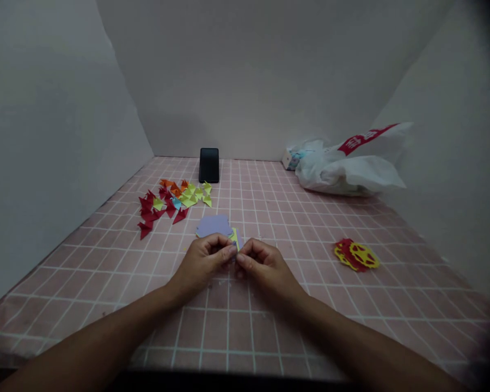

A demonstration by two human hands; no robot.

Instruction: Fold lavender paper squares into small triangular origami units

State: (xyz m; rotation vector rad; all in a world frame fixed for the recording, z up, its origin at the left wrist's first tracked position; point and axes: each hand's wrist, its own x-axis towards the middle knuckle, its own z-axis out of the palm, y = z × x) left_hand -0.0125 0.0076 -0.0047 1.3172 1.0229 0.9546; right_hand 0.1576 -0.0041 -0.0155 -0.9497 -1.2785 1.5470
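Observation:
My left hand (207, 259) and my right hand (268, 268) meet at the middle of the table, thumbs and fingertips pinched close together. A small piece of lilac paper (239, 238) shows just above the fingertips, and both hands appear to hold it. My fingers hide most of its shape. Right behind my left hand lies a stack of lilac paper (213, 225), with a yellow-green edge (234, 236) showing at its right side.
Several folded paper figures (146, 209) in red, orange, yellow and blue sit at the left. A black phone (209, 165) stands behind them. Red and yellow paper cut-outs (364, 255) lie at the right. Farther back are a white plastic bag (343, 171) and a small box (289, 159).

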